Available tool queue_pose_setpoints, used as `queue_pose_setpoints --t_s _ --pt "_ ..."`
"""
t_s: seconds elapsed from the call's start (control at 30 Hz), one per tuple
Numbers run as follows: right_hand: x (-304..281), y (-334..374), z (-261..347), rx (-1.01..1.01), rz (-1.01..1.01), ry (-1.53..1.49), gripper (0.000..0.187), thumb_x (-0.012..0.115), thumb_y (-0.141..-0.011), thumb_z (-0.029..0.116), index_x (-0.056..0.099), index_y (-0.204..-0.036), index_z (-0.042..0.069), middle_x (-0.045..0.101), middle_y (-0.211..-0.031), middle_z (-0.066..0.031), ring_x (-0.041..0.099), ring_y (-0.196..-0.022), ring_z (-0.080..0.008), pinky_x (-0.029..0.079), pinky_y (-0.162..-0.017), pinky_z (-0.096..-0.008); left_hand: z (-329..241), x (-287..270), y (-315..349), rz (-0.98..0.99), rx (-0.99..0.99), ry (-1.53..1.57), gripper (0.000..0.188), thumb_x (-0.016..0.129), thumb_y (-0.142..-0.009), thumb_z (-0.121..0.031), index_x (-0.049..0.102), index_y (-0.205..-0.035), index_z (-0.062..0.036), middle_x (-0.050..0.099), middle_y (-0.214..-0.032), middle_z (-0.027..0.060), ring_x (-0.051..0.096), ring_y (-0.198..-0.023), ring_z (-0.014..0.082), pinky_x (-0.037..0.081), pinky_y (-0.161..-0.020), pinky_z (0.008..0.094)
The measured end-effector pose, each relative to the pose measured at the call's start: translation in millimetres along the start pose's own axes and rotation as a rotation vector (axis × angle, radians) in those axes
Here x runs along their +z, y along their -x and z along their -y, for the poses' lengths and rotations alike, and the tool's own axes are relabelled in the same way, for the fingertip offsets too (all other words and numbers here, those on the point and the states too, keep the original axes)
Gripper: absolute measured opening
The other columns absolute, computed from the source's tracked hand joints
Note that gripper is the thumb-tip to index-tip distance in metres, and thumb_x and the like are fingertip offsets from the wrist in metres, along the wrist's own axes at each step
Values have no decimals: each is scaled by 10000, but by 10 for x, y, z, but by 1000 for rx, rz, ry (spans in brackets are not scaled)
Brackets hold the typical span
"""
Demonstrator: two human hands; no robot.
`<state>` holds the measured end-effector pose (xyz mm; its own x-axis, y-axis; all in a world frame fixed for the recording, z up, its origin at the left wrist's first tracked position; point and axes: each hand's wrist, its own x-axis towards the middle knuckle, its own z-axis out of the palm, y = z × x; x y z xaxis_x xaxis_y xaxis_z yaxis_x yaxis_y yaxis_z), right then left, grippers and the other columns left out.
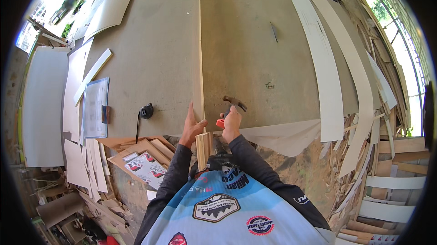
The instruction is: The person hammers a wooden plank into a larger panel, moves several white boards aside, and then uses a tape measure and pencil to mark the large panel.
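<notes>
A long, narrow wooden strip (200,63) runs away from me down the middle of the wide brown work surface (159,54). Its near part is gripped by my left hand (192,126), the fingers along its left side and the thumb laid across it. Close to my body, a pale wooden piece (200,151) juts past the surface's near edge; whether it joins the strip I cannot tell. Just right of the strip, my right hand (232,122) is closed around a claw hammer (236,102) with a dark head and an orange-red part on the handle. The hammer head is apart from the strip.
A black tape measure (146,111) and a blue-edged clear folder (95,108) lie to the left. White strips (318,58) border the right side, beside stacked board offcuts (378,54). A thin dark tool (274,32) lies farther off. Cardboard pieces (136,149) sit below the near-left edge.
</notes>
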<state>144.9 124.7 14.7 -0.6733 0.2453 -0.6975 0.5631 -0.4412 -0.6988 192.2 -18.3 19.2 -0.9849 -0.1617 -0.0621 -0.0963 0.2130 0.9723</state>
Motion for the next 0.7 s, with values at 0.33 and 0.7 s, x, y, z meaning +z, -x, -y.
queue_pose_setpoints --t_s 0.33,0.7 --pt "161 -58 -86 9 82 -106 266 512 -912 297 561 -814 55 564 -637 -74 548 -502 -177 434 -441 -328 4 -136 25 51 -96 217 821 570 -698 80 236 -1444 2 484 -1312 151 498 -1173 240 396 -1007 326" --pt "242 74 -299 -43 23 -20 315 498 -925 304 551 -751 47 524 -618 -56 555 -522 -173 433 -465 -342 6 -251 67 63 -105 140 876 591 -714 68 167 -1478 16 450 -1362 164 467 -1218 233 386 -1009 305"
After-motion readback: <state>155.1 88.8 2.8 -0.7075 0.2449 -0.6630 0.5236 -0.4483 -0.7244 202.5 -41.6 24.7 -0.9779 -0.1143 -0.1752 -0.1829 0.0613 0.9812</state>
